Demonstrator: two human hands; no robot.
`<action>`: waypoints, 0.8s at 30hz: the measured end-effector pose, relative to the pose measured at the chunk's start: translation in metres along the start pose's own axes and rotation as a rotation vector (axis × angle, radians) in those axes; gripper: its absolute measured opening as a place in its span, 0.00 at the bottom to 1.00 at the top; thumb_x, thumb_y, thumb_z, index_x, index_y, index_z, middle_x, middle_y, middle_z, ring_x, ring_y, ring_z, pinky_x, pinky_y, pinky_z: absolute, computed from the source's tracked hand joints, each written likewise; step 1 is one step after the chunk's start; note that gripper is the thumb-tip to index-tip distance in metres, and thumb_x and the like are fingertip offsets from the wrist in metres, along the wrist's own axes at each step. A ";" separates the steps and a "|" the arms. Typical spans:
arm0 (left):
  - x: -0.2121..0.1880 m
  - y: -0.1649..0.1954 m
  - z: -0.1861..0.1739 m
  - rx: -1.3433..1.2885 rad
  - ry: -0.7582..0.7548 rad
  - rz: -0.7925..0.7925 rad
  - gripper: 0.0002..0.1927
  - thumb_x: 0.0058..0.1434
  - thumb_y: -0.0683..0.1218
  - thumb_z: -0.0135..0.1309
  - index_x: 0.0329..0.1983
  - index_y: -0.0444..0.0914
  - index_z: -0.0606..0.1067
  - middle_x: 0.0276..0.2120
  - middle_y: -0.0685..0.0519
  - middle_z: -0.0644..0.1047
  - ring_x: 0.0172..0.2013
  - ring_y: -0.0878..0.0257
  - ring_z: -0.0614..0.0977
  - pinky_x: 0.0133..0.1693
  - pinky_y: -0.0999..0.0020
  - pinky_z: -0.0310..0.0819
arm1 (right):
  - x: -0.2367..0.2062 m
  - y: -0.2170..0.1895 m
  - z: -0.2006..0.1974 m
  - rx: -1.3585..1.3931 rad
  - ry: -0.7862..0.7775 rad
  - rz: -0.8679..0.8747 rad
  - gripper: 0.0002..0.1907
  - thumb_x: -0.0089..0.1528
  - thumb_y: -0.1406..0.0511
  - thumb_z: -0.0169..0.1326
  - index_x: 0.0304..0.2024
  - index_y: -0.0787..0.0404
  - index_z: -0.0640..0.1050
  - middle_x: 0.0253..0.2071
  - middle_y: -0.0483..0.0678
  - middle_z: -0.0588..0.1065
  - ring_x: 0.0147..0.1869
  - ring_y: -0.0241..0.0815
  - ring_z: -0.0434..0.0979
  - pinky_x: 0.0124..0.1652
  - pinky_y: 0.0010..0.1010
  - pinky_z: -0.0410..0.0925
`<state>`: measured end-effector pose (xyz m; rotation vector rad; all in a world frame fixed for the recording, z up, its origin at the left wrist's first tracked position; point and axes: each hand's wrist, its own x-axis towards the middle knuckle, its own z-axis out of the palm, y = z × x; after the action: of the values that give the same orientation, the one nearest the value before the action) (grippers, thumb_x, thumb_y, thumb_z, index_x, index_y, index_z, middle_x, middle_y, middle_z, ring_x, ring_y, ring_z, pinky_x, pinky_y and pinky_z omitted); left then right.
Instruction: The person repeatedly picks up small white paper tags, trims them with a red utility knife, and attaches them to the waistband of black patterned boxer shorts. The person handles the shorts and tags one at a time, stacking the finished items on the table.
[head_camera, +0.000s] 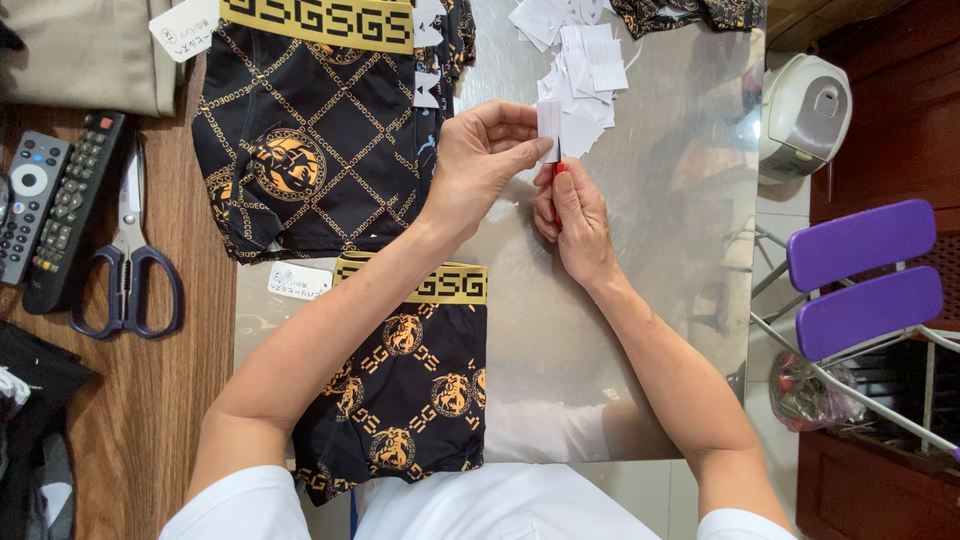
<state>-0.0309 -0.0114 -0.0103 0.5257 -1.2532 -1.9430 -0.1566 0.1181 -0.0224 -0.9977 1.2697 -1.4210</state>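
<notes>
Pinching a small white paper tag (549, 118) between thumb and fingers, the left hand (482, 160) sits over the shiny metal sheet (660, 250) on the table, fingers closed on the tag's lower edge. Right hand (572, 215) is just below and touching it, fingers curled around a thin red tool (558, 172); only the red tip shows, can't tell what kind. Tag is held upright-ish, just in front of a loose pile of white paper tags (575, 60) on the sheet. Left of the hands: black-and-gold patterned shorts (310, 130) lying flat with a yellow waistband at the top, a white label (185, 27) at the corner. A second pair of the same shorts (410, 380) lies under the left forearm, with another white label (298, 282) beside its waistband. Far left on the wooden table (170, 400): scissors (128, 262) with dark blue handles, next to two remote controls (50, 205). Purple chair (865, 275) and a white rice cooker (803, 113) off the right edge.
</notes>
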 end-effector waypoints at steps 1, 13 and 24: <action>0.000 0.000 0.000 0.001 0.001 -0.003 0.12 0.62 0.35 0.63 0.48 0.29 0.77 0.39 0.49 0.83 0.39 0.68 0.84 0.44 0.75 0.83 | 0.000 0.000 0.000 0.000 0.001 -0.003 0.19 0.76 0.51 0.38 0.48 0.60 0.69 0.27 0.38 0.59 0.27 0.28 0.56 0.28 0.20 0.54; 0.000 -0.002 -0.001 0.005 -0.006 0.005 0.11 0.62 0.35 0.63 0.47 0.28 0.77 0.39 0.48 0.83 0.39 0.67 0.84 0.45 0.74 0.82 | 0.000 0.003 -0.001 0.014 0.018 -0.006 0.20 0.76 0.51 0.38 0.47 0.60 0.69 0.27 0.39 0.59 0.27 0.28 0.56 0.28 0.20 0.55; -0.002 -0.005 0.001 0.042 0.000 -0.023 0.11 0.61 0.35 0.62 0.47 0.27 0.77 0.38 0.47 0.83 0.39 0.67 0.85 0.44 0.75 0.83 | 0.000 0.001 -0.002 -0.026 0.011 -0.010 0.21 0.76 0.50 0.37 0.49 0.59 0.69 0.27 0.38 0.59 0.27 0.28 0.57 0.28 0.20 0.55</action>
<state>-0.0323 -0.0080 -0.0144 0.5643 -1.2958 -1.9392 -0.1583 0.1181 -0.0239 -1.0158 1.2959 -1.4230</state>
